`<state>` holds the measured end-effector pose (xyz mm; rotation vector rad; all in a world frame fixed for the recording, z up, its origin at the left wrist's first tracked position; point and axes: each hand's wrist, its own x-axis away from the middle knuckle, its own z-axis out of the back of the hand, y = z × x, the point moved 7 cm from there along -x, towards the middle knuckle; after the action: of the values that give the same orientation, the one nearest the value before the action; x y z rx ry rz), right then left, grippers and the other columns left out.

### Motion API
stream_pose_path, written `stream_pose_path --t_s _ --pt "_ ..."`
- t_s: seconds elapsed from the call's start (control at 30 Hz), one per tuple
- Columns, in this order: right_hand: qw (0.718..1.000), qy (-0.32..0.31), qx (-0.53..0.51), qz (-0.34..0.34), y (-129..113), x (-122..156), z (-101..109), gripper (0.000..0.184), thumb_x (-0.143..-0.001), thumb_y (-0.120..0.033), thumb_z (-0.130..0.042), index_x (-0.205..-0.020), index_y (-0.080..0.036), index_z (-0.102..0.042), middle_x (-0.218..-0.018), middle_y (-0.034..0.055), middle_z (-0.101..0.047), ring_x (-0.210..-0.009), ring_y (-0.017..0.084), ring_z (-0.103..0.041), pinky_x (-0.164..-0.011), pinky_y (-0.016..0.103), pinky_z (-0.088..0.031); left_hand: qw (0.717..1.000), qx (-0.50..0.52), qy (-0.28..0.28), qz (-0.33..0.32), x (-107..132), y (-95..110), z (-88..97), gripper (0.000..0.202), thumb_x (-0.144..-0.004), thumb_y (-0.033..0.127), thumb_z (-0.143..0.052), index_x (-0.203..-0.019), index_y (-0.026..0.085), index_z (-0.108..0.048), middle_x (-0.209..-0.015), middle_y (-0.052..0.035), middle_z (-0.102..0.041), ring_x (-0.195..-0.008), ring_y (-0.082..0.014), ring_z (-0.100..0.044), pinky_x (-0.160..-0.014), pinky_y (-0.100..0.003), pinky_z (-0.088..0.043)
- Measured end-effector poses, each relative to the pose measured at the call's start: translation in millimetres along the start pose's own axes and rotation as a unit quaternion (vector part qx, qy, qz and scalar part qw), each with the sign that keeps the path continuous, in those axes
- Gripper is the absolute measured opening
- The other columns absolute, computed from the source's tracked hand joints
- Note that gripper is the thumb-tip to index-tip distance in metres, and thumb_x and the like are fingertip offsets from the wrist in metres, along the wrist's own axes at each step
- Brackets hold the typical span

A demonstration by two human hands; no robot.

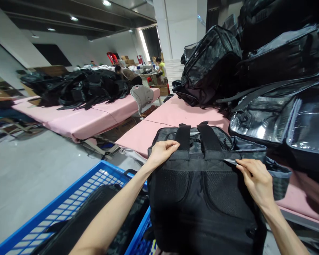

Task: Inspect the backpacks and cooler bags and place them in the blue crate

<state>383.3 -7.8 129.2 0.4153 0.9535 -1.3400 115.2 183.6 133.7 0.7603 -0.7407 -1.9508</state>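
Observation:
A black backpack [202, 191] stands upright at the near edge of a pink table [175, 113], its mesh back panel facing me and two shoulder straps rising at the top. My left hand [162, 151] grips the backpack's top left edge, fingers curled over it. My right hand [255, 179] is closed in a pinch on a small silvery tool [230, 162], whose tip touches the backpack's top seam to the right of the straps.
A blue plastic crate [69, 202] holding another dark bag sits at lower left. Plastic-wrapped black backpacks [281, 88] are piled on the table to the right. A second pink table [77, 120] at left carries more bags. People work in the far background.

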Motion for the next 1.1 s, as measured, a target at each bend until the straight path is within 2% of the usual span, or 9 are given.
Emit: stream_pose_path --t_s 0.23,0.43,0.57,0.7,0.83,0.97,1.1 --pt "1.000 -0.021 0.016 0.010 -3.2 -1.5 -4.6 0.017 -0.085 -0.023 -0.058 -0.100 -0.021 -0.064 -0.090 0.0040 -0.065 -0.085 0.017 -0.057 -0.074 0.032 -0.041 1.000 0.007 -0.013 0.002 -2.0 -1.6 -0.8 0.033 -0.078 0.041 -0.053 -0.094 0.019 -0.071 -0.089 -0.0026 -0.072 -0.082 -0.0181 -0.063 -0.071 -0.024 -0.046" --pt "1.000 0.002 -0.001 -0.026 5.7 -1.7 3.3 0.014 -0.085 -0.026 -0.057 -0.096 -0.022 -0.065 -0.089 0.0034 -0.065 -0.083 0.017 -0.058 -0.075 0.032 -0.043 0.999 0.016 -0.036 -0.007 -3.7 -0.3 -0.9 0.035 -0.080 0.040 -0.049 -0.095 0.016 -0.070 -0.088 -0.0024 -0.071 -0.079 -0.0168 -0.062 -0.068 -0.023 -0.043" --pt "0.999 -0.034 0.034 -0.009 2.9 0.0 -0.6 0.018 -0.086 -0.029 -0.056 -0.100 -0.022 -0.064 -0.093 0.0046 -0.065 -0.085 0.018 -0.058 -0.075 0.033 -0.041 0.999 0.011 -0.031 -0.009 -3.5 -1.2 -0.4 0.034 -0.080 0.040 -0.049 -0.094 0.017 -0.071 -0.087 -0.0021 -0.071 -0.078 -0.0162 -0.061 -0.066 -0.023 -0.041" --pt "0.999 -0.043 0.019 -0.013 0.2 -2.4 -3.9 0.014 -0.087 -0.028 -0.054 -0.095 -0.022 -0.065 -0.089 0.0034 -0.066 -0.083 0.017 -0.058 -0.072 0.032 -0.041 0.999 0.017 -0.032 -0.006 -4.8 -4.2 -0.9 0.034 -0.080 0.038 -0.048 -0.094 0.018 -0.071 -0.088 -0.0020 -0.070 -0.076 -0.0153 -0.060 -0.066 -0.023 -0.040" --pt "0.999 -0.033 -0.001 -0.032 5.1 -3.5 -2.5 0.016 -0.086 -0.032 -0.055 -0.094 -0.022 -0.065 -0.090 0.0031 -0.066 -0.084 0.017 -0.059 -0.075 0.032 -0.043 0.998 0.029 -0.046 -0.019 -7.8 -5.0 -1.3 0.033 -0.080 0.037 -0.047 -0.094 0.017 -0.071 -0.076 -0.0009 -0.067 -0.065 -0.0122 -0.053 -0.059 -0.021 -0.035" --pt "0.999 -0.042 0.020 -0.013 4.9 -2.1 -3.9 0.022 -0.086 -0.039 -0.054 -0.093 -0.022 -0.066 -0.090 0.0030 -0.066 -0.084 0.019 -0.059 -0.074 0.033 -0.043 0.998 0.023 -0.059 -0.007 -9.0 -5.7 -0.7 0.033 -0.080 0.034 -0.046 -0.095 0.017 -0.071 -0.052 0.0030 -0.050 -0.049 -0.0089 -0.037 -0.050 -0.022 -0.024" --pt "0.995 -0.049 -0.077 -0.042 -8.9 -10.0 -16.2 0.020 -0.086 -0.039 -0.054 -0.093 -0.024 -0.065 -0.093 0.0024 -0.066 -0.086 0.017 -0.060 -0.078 0.032 -0.045 0.997 0.030 -0.069 -0.017 -10.1 -3.1 0.4 0.032 -0.080 0.031 -0.046 -0.095 0.017 -0.071 -0.054 0.0029 -0.049 -0.050 -0.0085 -0.036 -0.051 -0.022 -0.024"
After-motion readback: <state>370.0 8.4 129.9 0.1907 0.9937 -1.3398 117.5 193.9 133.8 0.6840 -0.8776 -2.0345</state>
